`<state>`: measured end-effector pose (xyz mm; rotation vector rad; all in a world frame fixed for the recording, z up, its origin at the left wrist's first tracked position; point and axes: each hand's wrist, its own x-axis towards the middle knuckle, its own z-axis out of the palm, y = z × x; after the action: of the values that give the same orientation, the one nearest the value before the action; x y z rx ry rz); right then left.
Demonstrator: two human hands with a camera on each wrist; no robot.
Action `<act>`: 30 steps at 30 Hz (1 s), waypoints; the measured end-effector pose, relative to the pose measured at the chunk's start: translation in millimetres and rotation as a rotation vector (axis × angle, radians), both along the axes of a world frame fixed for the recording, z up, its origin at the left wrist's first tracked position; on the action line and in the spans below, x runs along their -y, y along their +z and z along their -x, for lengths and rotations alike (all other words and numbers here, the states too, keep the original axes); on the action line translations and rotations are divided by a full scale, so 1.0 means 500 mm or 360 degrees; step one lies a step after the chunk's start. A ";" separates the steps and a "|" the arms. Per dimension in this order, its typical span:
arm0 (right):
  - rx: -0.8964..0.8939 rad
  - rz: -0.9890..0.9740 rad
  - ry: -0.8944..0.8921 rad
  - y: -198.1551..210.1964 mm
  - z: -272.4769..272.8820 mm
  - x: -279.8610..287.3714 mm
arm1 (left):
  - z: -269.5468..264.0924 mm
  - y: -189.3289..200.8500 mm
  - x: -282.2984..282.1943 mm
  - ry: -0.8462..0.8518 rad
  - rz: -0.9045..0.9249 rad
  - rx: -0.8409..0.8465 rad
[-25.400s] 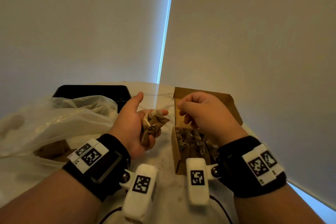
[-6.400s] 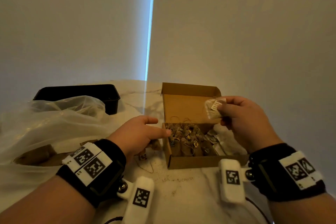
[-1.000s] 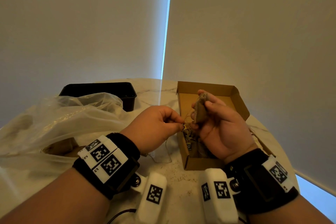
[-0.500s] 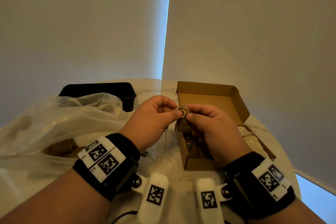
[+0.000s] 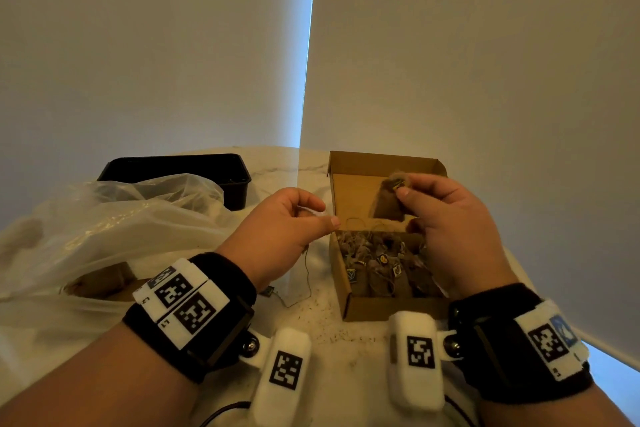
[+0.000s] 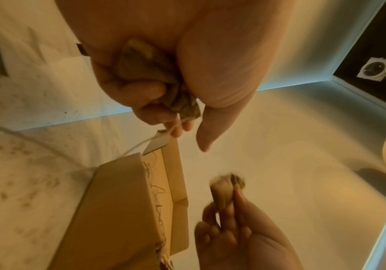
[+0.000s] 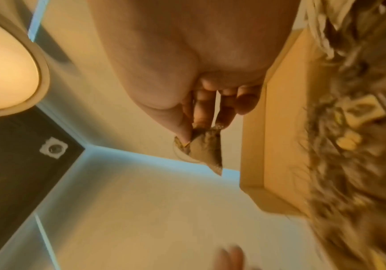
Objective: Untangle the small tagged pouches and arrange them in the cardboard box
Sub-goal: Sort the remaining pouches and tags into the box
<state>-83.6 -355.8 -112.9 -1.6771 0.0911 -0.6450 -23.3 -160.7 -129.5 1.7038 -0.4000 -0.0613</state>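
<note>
Pouches [image 5: 377, 270] fill cardboard box [image 5: 388, 308]; right hand [image 5: 450, 218] pinches another, left hand [image 5: 277, 229] clutches more.

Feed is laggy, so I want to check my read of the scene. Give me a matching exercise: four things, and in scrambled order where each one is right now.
Things:
1. single pouch
2. bunched pouches
3. black tray
4. loose string with tag

Places:
A. far left of the table, behind the plastic bag
B. curled inside the left hand
C. on the table beside the cardboard box
D. pinched by the right hand, above the box

Pairs: 1-D, 2-B, 3-A, 4-C
</note>
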 end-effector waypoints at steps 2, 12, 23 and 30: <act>0.0010 -0.0027 -0.0167 0.005 0.007 0.033 | -0.001 -0.006 -0.002 -0.0015 -0.0089 -0.0047; -0.0369 0.0340 -0.0049 -0.019 0.046 0.045 | -0.001 -0.024 0.010 -0.0228 -0.0582 -0.0181; -0.0747 0.0866 0.0347 -0.025 0.036 -0.021 | -0.009 -0.032 0.008 -0.0236 -0.0528 -0.0234; -0.0878 0.1170 0.0221 -0.032 0.026 -0.030 | -0.012 -0.037 0.013 -0.0272 -0.0494 -0.0242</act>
<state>-96.3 -340.7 -128.8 -2.5156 0.1394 -0.0770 -17.5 -167.0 -148.1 1.9507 -0.4384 -0.3930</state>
